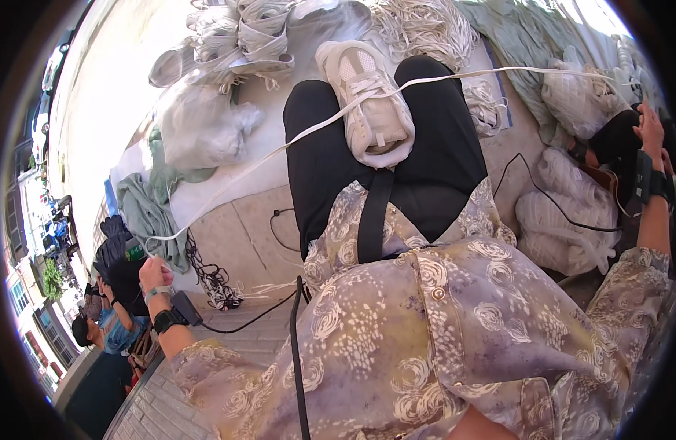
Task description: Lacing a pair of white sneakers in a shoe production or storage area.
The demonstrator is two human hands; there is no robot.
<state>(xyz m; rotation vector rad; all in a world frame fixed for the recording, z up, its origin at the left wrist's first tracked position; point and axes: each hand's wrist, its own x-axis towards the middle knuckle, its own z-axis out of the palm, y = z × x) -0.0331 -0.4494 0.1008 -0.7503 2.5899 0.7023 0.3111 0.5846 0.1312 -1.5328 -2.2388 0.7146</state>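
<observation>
We are stretching a long white flat shoelace [441, 77] taut between our left hand [153, 275] and right hand [652, 128], both pinching its ends, across the white mesh sneaker [367, 103] resting on our lap; heaps of white laces [426, 26] are lying beyond.

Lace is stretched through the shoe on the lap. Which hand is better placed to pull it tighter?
Left, probably. The left hand is closed on the lace end, which runs taut to the shoe. The right hand is raised at the frame's edge; its grip can't be made out.

Arms spread wide: left hand [153, 275] fisted far out low, right hand [652, 128] raised far out.
</observation>
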